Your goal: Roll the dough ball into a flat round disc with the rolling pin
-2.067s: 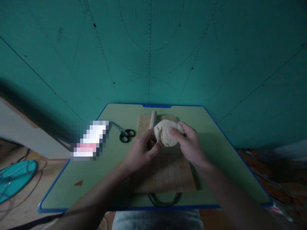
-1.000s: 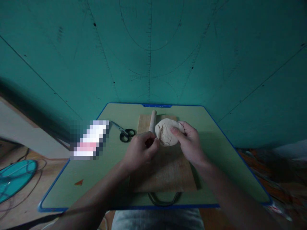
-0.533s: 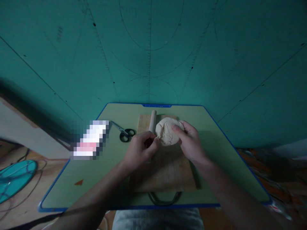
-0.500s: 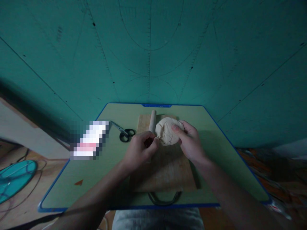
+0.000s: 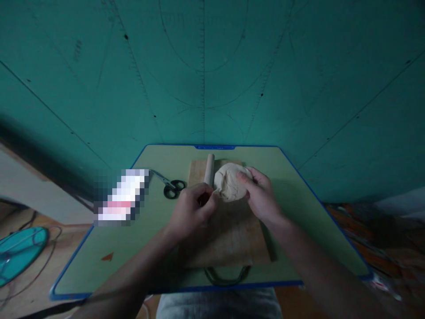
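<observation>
A round, cracked, pale piece of dough [image 5: 230, 182] is held up over a wooden board [image 5: 229, 239]. My right hand [image 5: 262, 192] grips its right side, thumb on top and fingers behind. At the lower left edge, my left hand [image 5: 195, 204] pinches a small bit of the dough between thumb and fingertips. A wooden rolling pin [image 5: 210, 169] lies lengthwise on the board, left of the dough; its near end is hidden by my left hand.
Scissors with black handles [image 5: 171, 188] lie left of the board. Farther left is a blurred-out flat bright object [image 5: 122, 195]. A small brown triangular piece [image 5: 107, 257] sits on the blue-edged table [image 5: 139, 248]. A green wall [image 5: 206, 88] rises behind.
The whole view has shifted slightly. Both hands keep their hold on the dough, and their placement on it looks almost the same.
</observation>
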Tool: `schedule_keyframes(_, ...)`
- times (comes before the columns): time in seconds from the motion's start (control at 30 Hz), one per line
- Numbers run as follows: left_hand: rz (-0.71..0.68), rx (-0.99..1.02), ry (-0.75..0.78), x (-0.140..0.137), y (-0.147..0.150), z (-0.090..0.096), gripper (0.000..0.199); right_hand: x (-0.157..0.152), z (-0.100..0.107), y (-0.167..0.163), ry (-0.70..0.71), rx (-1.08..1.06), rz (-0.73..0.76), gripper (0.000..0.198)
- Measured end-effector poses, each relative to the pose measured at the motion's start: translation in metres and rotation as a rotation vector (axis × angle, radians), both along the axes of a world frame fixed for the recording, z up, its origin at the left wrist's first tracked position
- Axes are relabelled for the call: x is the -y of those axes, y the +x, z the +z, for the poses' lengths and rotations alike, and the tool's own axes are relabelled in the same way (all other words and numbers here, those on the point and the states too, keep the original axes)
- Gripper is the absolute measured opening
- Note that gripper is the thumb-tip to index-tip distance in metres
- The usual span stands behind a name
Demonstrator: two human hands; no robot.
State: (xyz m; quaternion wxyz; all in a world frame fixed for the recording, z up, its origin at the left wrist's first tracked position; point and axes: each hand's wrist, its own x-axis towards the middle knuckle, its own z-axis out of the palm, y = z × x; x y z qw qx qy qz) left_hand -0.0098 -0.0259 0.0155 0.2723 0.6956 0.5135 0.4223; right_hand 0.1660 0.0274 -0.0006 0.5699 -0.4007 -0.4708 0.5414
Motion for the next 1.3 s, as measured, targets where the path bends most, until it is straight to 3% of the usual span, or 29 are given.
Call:
schedule_keyframes(0.57, 0.001, -0.030, 0.000, 0.000, -0.002, 0.002, 0.028, -0.001, 0.002, 0.002, -0.018, -0.031, -0.007, 0.030)
schedule_keyframes(0.8, 0.010, -0.073, -0.042, -0.003, -0.008, 0.002, 0.030, -0.003, 0.008, 0.002, -0.123, -0.133, -0.012, 0.038)
schedule_keyframes(1.0, -0.139, -0.059, -0.112, -0.002, -0.007, 0.005, 0.036, 0.004, 0.014, -0.003, -0.145, -0.153, 0.046, 0.039)
schedule_keyframes(1.3, -0.174, 0.100, -0.243, -0.002, -0.003, 0.005, 0.036, 0.009, 0.008, -0.005, -0.088, -0.078, 0.055, 0.032)
